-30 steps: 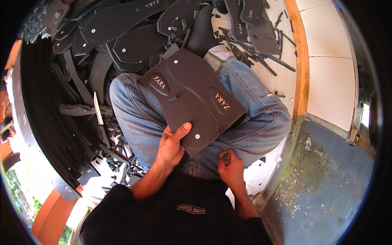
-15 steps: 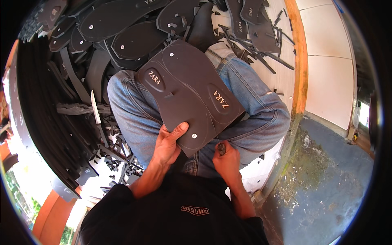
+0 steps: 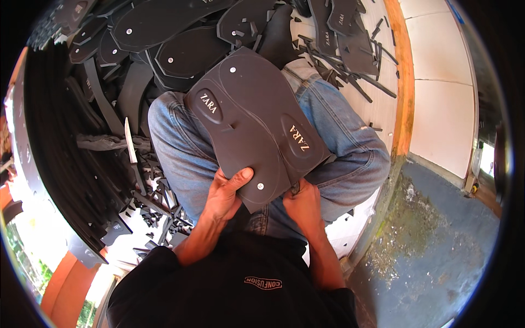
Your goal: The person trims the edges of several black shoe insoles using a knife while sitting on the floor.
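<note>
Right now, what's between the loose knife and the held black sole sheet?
Head view: the bent, jeans-clad left leg by the sole sheet, and a dark ragged strip's end by the knife.

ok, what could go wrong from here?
A slip of the dark tool in the right hand might reach the left hand, which grips the same dark sheet. The sheet rests over the jeans, so it may shift. The bare-bladed knife beside the left knee could nick the leg.

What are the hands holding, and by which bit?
The left hand holds the black sole sheet by its lower-left edge, thumb on top; the right hand grips a tool's dark handle.
</note>
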The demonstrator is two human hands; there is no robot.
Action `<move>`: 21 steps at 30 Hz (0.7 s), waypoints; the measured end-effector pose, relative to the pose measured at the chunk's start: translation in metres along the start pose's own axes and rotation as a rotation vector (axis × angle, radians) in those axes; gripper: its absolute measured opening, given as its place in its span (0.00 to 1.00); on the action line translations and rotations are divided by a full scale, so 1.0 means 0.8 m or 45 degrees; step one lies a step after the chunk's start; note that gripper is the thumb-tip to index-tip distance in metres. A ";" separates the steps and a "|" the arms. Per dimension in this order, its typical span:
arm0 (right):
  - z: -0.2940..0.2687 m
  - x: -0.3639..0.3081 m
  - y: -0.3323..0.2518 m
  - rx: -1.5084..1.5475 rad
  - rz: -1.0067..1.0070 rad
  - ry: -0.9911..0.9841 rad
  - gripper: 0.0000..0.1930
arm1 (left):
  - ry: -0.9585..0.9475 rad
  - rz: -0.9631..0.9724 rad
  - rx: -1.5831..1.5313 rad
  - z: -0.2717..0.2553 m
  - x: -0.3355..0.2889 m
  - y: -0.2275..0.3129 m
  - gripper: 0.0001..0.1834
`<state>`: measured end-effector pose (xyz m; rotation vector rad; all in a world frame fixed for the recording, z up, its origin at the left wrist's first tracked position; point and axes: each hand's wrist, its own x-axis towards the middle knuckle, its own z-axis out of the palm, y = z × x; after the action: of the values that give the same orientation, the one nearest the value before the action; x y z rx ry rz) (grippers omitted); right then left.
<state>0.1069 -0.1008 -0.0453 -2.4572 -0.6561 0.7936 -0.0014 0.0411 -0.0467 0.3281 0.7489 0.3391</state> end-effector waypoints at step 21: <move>0.000 0.061 0.017 -0.166 -0.875 0.006 0.18 | -0.056 -0.135 -0.033 -0.030 -0.014 0.008 0.19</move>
<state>0.1459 -0.0836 -0.0725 -2.1012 -1.4727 0.4733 -0.0272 0.0466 -0.0541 0.2696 0.7153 0.2407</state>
